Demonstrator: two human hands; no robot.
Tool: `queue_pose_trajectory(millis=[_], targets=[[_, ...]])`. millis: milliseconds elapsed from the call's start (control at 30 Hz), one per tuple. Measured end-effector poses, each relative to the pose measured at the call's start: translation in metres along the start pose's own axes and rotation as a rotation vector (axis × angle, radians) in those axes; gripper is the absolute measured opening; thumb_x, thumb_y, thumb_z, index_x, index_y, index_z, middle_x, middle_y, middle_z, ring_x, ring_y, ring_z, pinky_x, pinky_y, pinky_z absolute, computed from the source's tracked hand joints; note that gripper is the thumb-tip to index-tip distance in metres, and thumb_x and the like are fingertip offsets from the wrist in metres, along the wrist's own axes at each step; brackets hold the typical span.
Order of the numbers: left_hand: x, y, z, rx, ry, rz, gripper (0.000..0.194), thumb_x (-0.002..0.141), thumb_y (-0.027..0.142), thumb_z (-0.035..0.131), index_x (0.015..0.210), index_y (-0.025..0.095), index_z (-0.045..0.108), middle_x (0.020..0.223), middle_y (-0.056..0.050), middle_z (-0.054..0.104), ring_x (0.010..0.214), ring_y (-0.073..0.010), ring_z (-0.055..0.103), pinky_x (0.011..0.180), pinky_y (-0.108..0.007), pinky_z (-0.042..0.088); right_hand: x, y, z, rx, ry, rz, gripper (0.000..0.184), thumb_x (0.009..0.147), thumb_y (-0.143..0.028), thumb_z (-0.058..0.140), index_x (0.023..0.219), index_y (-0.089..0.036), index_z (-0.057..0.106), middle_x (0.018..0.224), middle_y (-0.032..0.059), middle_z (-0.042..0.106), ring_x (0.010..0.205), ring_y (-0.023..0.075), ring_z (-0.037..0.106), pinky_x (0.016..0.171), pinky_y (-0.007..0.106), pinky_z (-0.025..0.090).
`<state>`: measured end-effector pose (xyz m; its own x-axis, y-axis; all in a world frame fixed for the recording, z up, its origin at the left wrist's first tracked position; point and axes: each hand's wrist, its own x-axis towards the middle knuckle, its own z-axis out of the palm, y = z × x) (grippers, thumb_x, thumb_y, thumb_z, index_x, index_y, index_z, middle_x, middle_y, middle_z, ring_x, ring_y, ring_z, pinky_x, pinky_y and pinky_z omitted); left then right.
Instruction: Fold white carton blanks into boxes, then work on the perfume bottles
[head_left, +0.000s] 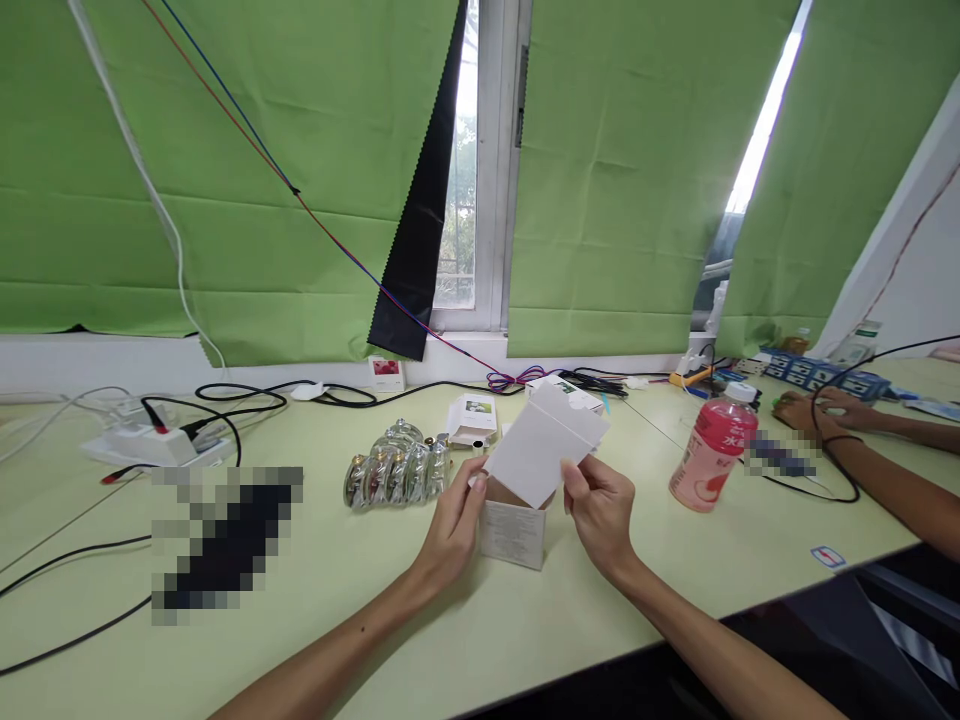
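Observation:
A small white cardboard box (513, 535) with printed text on its front stands on the table between my hands, its large lid flap (546, 440) raised and tilted. My left hand (452, 515) grips the box's upper left side, thumb near the flap's edge. My right hand (602, 508) is curled, its thumb and fingers pinching the right side of the flap. The inside of the box is mostly hidden by the flap. Just left of the box lie several shiny round metal pieces (396, 468) in clear wrapping, standing in a row.
Another white box (472, 418) lies behind. A pink drink bottle (714, 448) stands to the right, near another person's hands (806, 412). Farther left are a power strip (161, 440), black cables (345, 397) and a blurred dark object (229, 545). Green curtains (607, 180) hang behind.

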<state>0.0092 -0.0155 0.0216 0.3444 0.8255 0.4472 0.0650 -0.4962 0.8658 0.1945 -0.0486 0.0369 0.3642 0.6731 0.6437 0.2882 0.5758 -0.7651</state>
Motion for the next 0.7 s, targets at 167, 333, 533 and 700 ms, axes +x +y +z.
queue_pose_trajectory(millis=[167, 333, 533, 700], targets=[[0.0001, -0.0006, -0.0016, 0.035, -0.002, 0.009, 0.044, 0.102, 0.046, 0.035, 0.136, 0.023, 0.051, 0.125, -0.008, 0.066, 0.107, -0.023, 0.06, 0.088, -0.032, 0.046, 0.0002, 0.0003, -0.0009, -0.006, -0.006, 0.001, 0.053, 0.088, -0.057, 0.058, 0.053, -0.021, 0.042, 0.043, -0.0046, 0.04, 0.041, 0.009, 0.033, 0.04, 0.023, 0.029], [0.0012, -0.0021, -0.0031, 0.047, 0.017, 0.018, 0.042, 0.102, 0.045, 0.037, 0.135, 0.023, 0.052, 0.127, -0.008, 0.065, 0.105, -0.0222, 0.06, 0.088, -0.032, 0.045, -0.0002, 0.0026, -0.0013, -0.023, -0.029, -0.024, 0.05, 0.087, -0.055, 0.06, 0.053, -0.02, 0.046, 0.044, -0.0041, 0.042, 0.041, 0.0093, 0.036, 0.04, 0.024, 0.031], [0.0025, -0.0047, -0.0035, 0.069, 0.061, 0.018, 0.04, 0.103, 0.045, 0.035, 0.131, 0.024, 0.055, 0.126, -0.007, 0.064, 0.108, -0.0223, 0.058, 0.092, -0.033, 0.043, -0.0009, 0.004, -0.0013, -0.04, -0.045, -0.038, 0.051, 0.086, -0.054, 0.061, 0.052, -0.021, 0.044, 0.044, -0.004, 0.041, 0.041, 0.009, 0.036, 0.04, 0.023, 0.031], [0.0022, -0.0027, -0.0018, 0.056, 0.076, -0.004, 0.039, 0.103, 0.046, 0.032, 0.129, 0.025, 0.054, 0.124, -0.005, 0.064, 0.104, -0.02, 0.058, 0.09, -0.031, 0.042, -0.0013, 0.0049, -0.0011, -0.054, -0.072, -0.074, 0.047, 0.086, -0.049, 0.062, 0.052, -0.02, 0.047, 0.045, -0.0039, 0.042, 0.041, 0.0091, 0.037, 0.04, 0.023, 0.031]])
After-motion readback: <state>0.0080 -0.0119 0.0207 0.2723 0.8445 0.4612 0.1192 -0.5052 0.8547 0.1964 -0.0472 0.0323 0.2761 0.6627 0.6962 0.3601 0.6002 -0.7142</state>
